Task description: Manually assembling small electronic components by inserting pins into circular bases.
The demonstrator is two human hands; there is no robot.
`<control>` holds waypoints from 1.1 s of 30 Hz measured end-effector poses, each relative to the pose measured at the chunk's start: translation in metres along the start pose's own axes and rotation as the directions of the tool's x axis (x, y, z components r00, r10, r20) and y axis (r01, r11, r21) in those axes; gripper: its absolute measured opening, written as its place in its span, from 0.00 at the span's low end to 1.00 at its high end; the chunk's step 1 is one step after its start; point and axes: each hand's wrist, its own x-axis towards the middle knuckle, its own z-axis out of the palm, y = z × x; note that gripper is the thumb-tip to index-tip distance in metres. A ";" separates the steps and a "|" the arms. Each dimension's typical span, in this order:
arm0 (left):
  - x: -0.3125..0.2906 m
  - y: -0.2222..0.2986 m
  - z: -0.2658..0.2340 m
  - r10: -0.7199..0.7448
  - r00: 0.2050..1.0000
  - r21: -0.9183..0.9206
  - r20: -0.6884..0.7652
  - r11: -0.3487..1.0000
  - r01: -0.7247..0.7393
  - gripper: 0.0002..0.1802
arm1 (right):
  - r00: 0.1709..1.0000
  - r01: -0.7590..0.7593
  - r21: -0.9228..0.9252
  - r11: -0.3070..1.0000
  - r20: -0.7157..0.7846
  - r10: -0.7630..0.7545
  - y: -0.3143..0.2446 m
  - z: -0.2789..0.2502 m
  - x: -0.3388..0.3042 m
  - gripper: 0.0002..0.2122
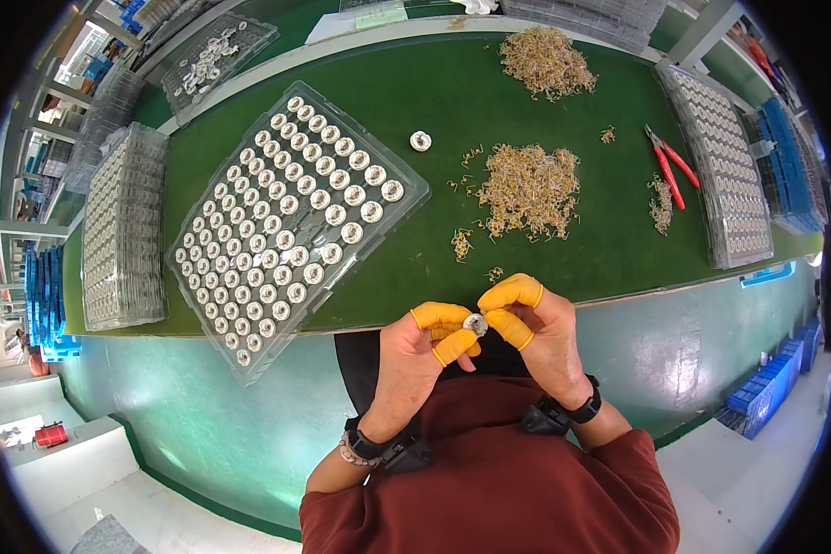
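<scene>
Just off the table's near edge, my left hand (pixel 415 349) pinches a small round white part (pixel 475 324) with a dark, silvery face. Yellow finger cots cover several fingertips of both hands. My right hand (pixel 543 331) meets it from the right, thumb and forefinger closed together at the part's rim; anything tiny between them is hidden. Beyond my hands lies a heap of small wire-legged yellowish components (pixel 529 191). To the left, a clear plastic tray (pixel 379 245) holds rows of similar round white parts, and a single white part (pixel 420 140) sits on the green mat.
Red-handled pliers (pixel 671 171) lie at the right beside a small pile of wire bits (pixel 661 205). A second component heap (pixel 547 63) is farther back. Stacked filled trays (pixel 125 231) stand at the left, more trays (pixel 718 166) at the right. Another tray (pixel 217 60) sits back left.
</scene>
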 end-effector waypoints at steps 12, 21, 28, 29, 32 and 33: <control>0.002 0.000 0.000 -0.019 1.000 0.003 -0.006 1.000 0.019 0.09 | 0.940 0.293 -0.432 0.853 -0.031 -0.339 0.004 0.005 0.000 0.08; 0.001 -0.001 -0.001 -0.023 1.000 0.019 -0.004 1.000 0.023 0.09 | 0.794 0.528 -0.577 0.623 0.075 -0.604 0.017 0.003 -0.002 0.13; -0.001 -0.001 -0.002 -0.002 1.000 0.106 -0.003 0.994 0.002 0.10 | 0.846 0.506 -0.535 0.676 0.156 -0.510 0.013 -0.001 -0.002 0.14; -0.002 -0.001 0.000 0.009 1.000 0.142 -0.028 0.990 -0.005 0.11 | 0.894 0.439 -0.484 0.757 0.154 -0.420 0.009 -0.002 -0.002 0.14; -0.003 0.001 0.001 0.366 0.920 0.671 0.139 0.648 -0.359 0.12 | 0.919 0.393 -0.408 0.824 0.138 -0.370 0.003 -0.002 0.000 0.14; -0.002 -0.001 0.000 0.468 0.862 0.715 0.194 0.534 -0.451 0.12 | 0.928 0.372 -0.383 0.846 0.131 -0.349 0.002 -0.002 0.000 0.13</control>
